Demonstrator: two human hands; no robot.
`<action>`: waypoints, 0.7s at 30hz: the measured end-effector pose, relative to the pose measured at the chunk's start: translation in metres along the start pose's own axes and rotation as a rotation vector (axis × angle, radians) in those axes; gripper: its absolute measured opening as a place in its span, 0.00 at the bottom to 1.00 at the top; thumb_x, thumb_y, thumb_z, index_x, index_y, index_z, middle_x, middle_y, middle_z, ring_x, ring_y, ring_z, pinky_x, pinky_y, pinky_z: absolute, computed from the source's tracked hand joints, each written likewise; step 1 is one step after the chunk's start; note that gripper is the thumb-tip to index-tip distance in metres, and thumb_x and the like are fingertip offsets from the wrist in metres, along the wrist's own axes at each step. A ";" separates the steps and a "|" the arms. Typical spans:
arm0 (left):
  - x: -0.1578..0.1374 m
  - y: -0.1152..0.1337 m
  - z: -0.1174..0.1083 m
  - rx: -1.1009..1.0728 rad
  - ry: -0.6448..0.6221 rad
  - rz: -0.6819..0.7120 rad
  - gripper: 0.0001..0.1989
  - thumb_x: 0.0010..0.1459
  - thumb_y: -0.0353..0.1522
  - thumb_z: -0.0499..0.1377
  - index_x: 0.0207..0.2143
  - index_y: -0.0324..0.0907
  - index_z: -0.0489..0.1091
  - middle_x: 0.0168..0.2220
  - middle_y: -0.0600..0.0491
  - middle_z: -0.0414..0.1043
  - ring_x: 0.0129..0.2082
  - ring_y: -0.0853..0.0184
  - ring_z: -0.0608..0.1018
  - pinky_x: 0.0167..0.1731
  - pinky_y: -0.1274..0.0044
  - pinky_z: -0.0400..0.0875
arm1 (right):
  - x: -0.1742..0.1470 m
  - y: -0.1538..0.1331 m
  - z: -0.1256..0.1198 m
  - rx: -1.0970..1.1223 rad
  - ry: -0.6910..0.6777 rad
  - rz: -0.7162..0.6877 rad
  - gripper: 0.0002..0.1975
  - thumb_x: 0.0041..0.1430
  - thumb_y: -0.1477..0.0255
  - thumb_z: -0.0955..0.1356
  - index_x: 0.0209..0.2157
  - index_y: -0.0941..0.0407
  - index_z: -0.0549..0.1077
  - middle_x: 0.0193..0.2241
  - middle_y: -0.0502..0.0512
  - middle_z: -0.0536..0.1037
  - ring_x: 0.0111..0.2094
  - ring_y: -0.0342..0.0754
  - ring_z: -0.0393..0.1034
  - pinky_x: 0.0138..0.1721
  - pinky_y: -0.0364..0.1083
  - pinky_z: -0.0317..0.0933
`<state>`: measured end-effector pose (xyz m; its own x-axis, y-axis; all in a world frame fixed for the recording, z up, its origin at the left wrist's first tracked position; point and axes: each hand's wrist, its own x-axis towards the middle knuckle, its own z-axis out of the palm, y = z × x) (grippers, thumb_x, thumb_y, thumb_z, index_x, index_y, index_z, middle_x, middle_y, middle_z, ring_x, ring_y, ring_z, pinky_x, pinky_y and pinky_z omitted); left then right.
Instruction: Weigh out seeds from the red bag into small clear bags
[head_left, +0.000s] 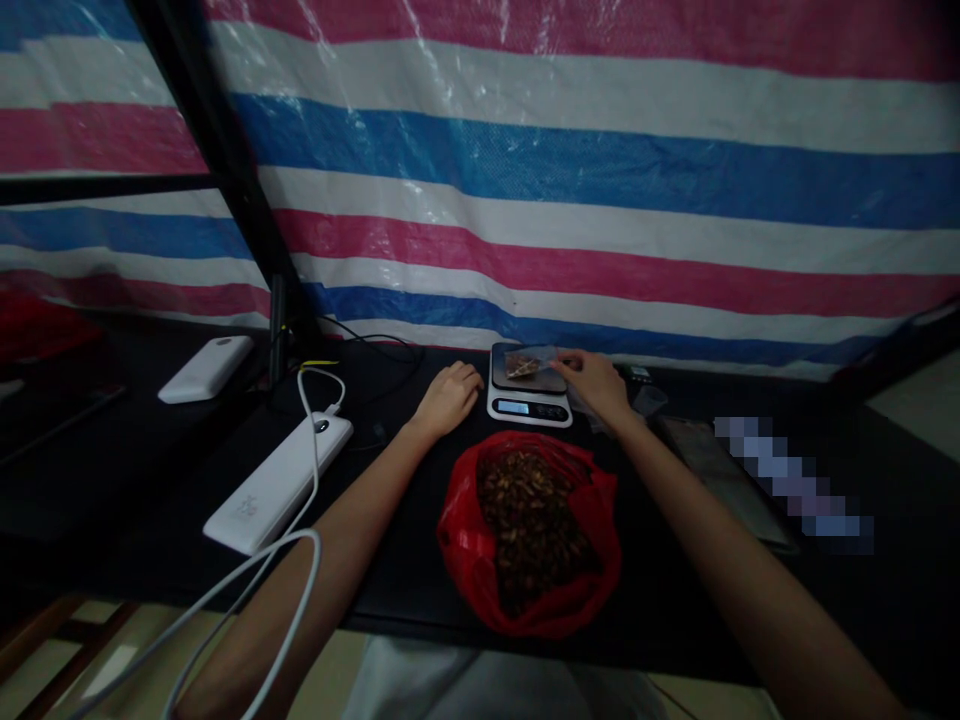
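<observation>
Already, a small clear plastic bag (529,360) of brown pieces is on or just above a white-and-silver digital scale (529,396), pinched by the right hand (596,382); whether it is sealed, I cannot tell. The left hand (448,398) rests loosely open, left. Nearer, a round red plastic bag (463,540) still holds plenty.

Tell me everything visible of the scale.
The scale is low and white, with a dark, metal-looking plate and a black panel whose lit display is unreadable. It sits flat on the black table, beyond the red bag. A clear bag, pinched in the right hand, is over the plate; whether it touches is unclear. The left hand is beside the scale.
</observation>
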<state>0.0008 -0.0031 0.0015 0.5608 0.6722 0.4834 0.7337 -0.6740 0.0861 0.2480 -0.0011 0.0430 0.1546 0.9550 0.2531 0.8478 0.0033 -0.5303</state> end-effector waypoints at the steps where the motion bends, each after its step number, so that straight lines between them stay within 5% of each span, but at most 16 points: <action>1: 0.000 0.000 0.000 0.004 -0.001 0.001 0.09 0.57 0.26 0.48 0.34 0.41 0.67 0.36 0.49 0.68 0.38 0.61 0.68 0.38 0.70 0.64 | 0.005 -0.002 0.003 0.032 -0.017 0.015 0.15 0.51 0.61 0.66 0.36 0.55 0.76 0.32 0.57 0.78 0.36 0.53 0.72 0.35 0.48 0.61; 6: 0.000 0.001 -0.001 0.025 -0.015 0.012 0.08 0.58 0.26 0.49 0.34 0.40 0.67 0.36 0.50 0.68 0.38 0.62 0.67 0.38 0.71 0.64 | 0.013 -0.014 0.003 0.253 -0.041 -0.032 0.12 0.54 0.64 0.65 0.31 0.58 0.74 0.26 0.54 0.77 0.22 0.46 0.72 0.24 0.43 0.61; 10: 0.001 0.001 0.000 0.036 -0.033 0.012 0.08 0.58 0.26 0.48 0.34 0.40 0.67 0.36 0.50 0.68 0.39 0.63 0.67 0.38 0.71 0.63 | 0.000 -0.032 -0.012 0.571 0.080 -0.105 0.11 0.50 0.62 0.66 0.29 0.56 0.72 0.25 0.53 0.76 0.22 0.48 0.73 0.18 0.41 0.61; 21: 0.001 0.001 0.000 0.047 -0.047 0.016 0.08 0.58 0.26 0.48 0.34 0.40 0.67 0.36 0.50 0.67 0.38 0.63 0.67 0.38 0.72 0.63 | -0.017 -0.039 -0.021 0.904 0.140 -0.077 0.11 0.45 0.62 0.70 0.26 0.56 0.71 0.24 0.52 0.76 0.26 0.49 0.75 0.24 0.44 0.70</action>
<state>0.0016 -0.0034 0.0022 0.5893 0.6758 0.4427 0.7410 -0.6705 0.0372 0.2227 -0.0240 0.0763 0.2241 0.8982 0.3781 0.1478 0.3522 -0.9242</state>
